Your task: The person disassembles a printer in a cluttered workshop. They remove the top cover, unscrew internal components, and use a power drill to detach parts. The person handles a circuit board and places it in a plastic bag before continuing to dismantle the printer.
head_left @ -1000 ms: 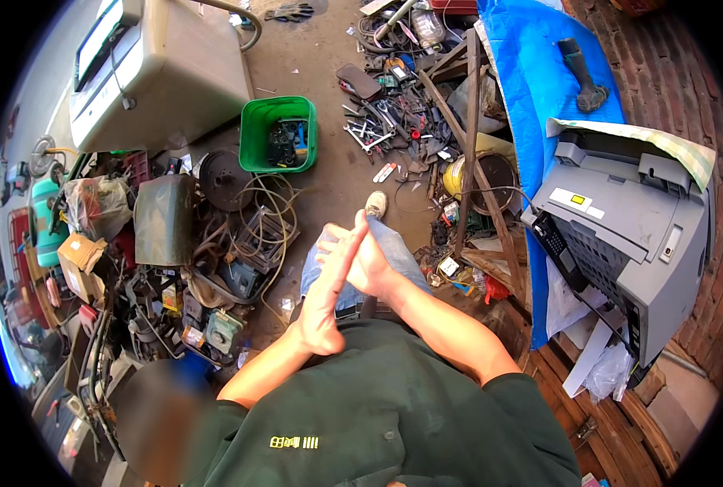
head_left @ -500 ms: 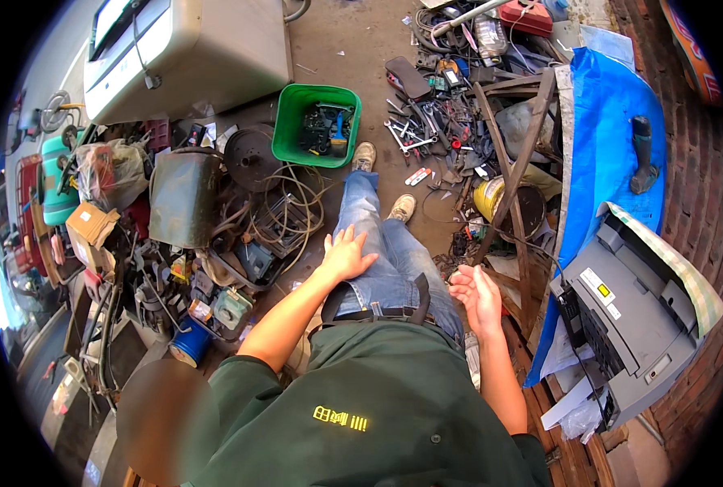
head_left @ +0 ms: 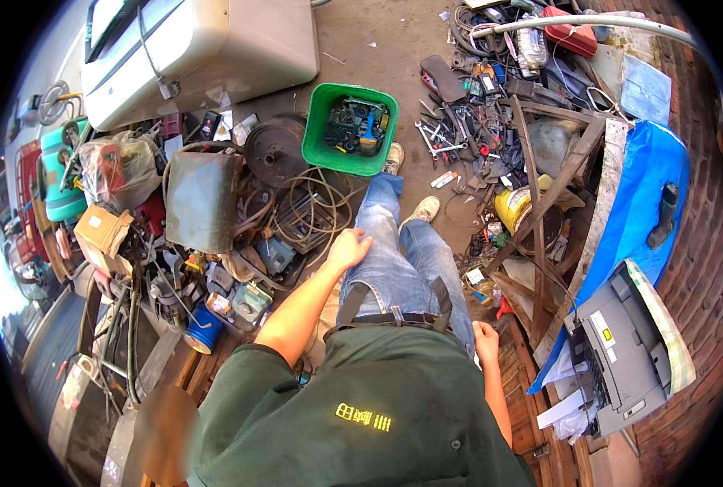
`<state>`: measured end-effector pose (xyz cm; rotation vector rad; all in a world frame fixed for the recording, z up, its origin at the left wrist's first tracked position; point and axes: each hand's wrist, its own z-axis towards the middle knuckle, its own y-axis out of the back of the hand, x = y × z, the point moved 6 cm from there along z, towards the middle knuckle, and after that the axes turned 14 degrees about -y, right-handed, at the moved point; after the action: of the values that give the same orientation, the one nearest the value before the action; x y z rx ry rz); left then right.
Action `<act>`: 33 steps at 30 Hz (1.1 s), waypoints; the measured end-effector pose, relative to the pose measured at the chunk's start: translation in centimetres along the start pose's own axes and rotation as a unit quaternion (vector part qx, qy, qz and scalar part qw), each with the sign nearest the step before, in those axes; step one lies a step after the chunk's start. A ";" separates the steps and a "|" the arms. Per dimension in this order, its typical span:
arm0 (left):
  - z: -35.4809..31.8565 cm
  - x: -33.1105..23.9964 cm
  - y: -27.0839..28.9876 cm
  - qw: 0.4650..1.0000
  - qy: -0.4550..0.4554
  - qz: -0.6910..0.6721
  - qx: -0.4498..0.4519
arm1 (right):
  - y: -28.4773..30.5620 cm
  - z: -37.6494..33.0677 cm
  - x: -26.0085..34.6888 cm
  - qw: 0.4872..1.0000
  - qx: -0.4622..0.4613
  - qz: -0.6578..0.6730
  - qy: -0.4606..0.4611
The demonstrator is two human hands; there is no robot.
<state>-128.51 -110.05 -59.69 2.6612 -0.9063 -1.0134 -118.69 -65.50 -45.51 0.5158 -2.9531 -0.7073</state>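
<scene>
Head view, looking down past a dark green shirt: the left hand (head_left: 348,250) is over the left thigh of the blue jeans (head_left: 384,272), back upward, fingers partly curled; whether it touches the cloth, or closes fully, cannot be told. The right hand (head_left: 485,341) hangs beside the right hip with bent fingers, its palm hidden. Neither shows anything held.

Just left of the left hand lie loops of thin hose (head_left: 311,217). Ahead of it is a green bin (head_left: 347,163) of dark parts, with the left shoe (head_left: 394,157) right beside it.

A foot could snag in the hose if it swung left, or knock the bin if it pressed forward; sharp metal might nick fingers that reach in carelessly.

The ground is bare brown floor (head_left: 369,69). Farther left of the left hand are a dull metal tank (head_left: 203,199) and a large beige casing (head_left: 252,49). Forward of the right hand are scattered wrenches (head_left: 436,144) and a wooden frame (head_left: 531,187); to its right, a grey printer (head_left: 625,365), a blue tarp (head_left: 653,174) and weathered brickwork (head_left: 712,252).
</scene>
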 end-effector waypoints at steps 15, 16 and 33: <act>10.7 6.9 -5.8 0.990 0.082 -0.110 -0.007 | -16.6 12.0 11.7 0.973 0.142 -0.157 0.087; 11.8 7.7 -6.8 0.991 0.085 -0.106 0.003 | -18.2 12.0 13.6 0.957 0.118 -0.217 0.150; 50.0 23.8 -3.7 0.988 0.058 0.051 -0.130 | -22.5 19.5 15.8 0.933 0.076 -0.218 0.276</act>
<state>-145.06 -117.65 -112.10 2.4038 -0.8150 -0.8774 -129.32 -81.31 -73.32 1.1840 -2.3848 -0.2806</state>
